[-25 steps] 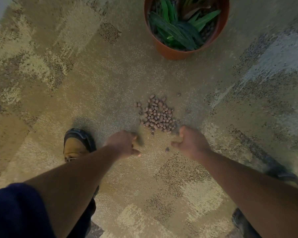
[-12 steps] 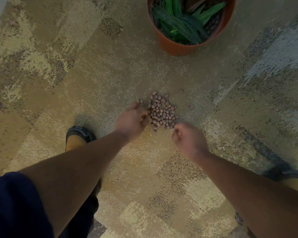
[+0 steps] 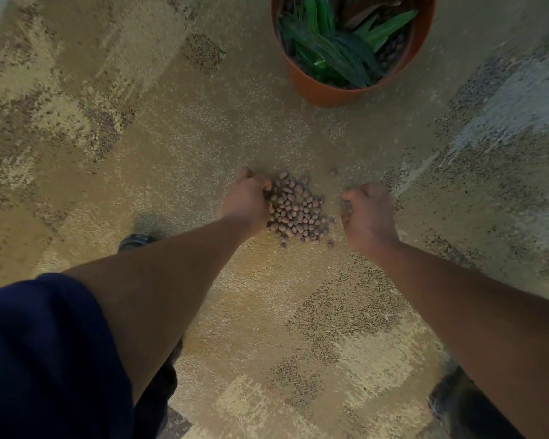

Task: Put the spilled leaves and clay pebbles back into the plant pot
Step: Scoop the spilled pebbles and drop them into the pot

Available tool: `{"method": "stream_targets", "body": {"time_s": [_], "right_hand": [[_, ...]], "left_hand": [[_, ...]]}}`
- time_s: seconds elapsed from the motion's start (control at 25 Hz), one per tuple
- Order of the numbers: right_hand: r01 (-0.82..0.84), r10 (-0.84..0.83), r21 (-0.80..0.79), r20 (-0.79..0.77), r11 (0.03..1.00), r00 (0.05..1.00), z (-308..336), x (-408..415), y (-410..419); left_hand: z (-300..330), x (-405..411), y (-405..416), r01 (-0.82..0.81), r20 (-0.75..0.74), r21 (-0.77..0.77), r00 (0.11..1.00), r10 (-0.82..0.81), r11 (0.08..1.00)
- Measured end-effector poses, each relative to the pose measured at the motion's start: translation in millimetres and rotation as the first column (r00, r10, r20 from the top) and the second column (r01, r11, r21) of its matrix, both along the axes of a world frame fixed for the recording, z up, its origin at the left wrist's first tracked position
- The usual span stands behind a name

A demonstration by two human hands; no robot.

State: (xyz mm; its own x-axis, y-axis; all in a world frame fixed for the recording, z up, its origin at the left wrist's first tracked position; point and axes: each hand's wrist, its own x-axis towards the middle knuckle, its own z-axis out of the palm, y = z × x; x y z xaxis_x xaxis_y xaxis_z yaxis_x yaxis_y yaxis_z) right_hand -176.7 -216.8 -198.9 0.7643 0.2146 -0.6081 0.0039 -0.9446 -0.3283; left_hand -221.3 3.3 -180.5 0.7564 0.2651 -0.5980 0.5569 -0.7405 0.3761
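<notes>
Lying heaped on carpet, round brown clay pebbles (image 3: 297, 210) sit between curled left hand (image 3: 248, 201) and right hand (image 3: 366, 213), grips unclear.

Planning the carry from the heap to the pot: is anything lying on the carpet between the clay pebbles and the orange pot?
Nothing visible blocks it. Between the heap of brown clay pebbles and the orange plastic plant pot there is only patterned beige carpet, with one stray pebble near the heap.

One plant pot (image 3: 327, 90), one pebble pile (image 3: 298, 210), two hands: left (image 3: 246, 202), right (image 3: 366, 213); two shoes.
</notes>
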Motion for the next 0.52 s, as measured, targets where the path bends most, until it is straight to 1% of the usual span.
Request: {"method": "stream_targets", "body": {"time_s": [0.16,0.28,0.32,0.4,0.52], "right_hand": [[-0.051,0.051,-0.024,-0.011,0.998,0.999,2.8,-5.3,7.4],[-0.028,0.027,-0.027,-0.030,0.999,0.999,1.9,-3.3,6.6],[-0.003,0.003,-0.018,-0.031,1.000,1.000,1.2,-2.5,6.6],[0.119,-0.118,0.040,-0.019,0.992,0.993,0.7,-1.3,9.4],[0.312,-0.306,0.142,-0.063,0.940,0.950,2.5,-1.2,24.4]], "left_hand": [[-4.0,1.3,1.8,-0.048,-0.060,-0.024,0.997,0.046,0.999],[-3.3,2.8,-0.5,-0.057,-0.082,-0.032,0.995,0.054,0.998],[-3.2,2.8,-1.2,-0.050,-0.082,-0.033,0.996,0.047,0.998],[-2.5,1.6,-2.2,-0.025,-0.084,-0.027,0.996,0.023,0.999],[-1.2,0.1,-1.3,0.010,-0.072,-0.025,0.997,-0.012,1.000]]}}
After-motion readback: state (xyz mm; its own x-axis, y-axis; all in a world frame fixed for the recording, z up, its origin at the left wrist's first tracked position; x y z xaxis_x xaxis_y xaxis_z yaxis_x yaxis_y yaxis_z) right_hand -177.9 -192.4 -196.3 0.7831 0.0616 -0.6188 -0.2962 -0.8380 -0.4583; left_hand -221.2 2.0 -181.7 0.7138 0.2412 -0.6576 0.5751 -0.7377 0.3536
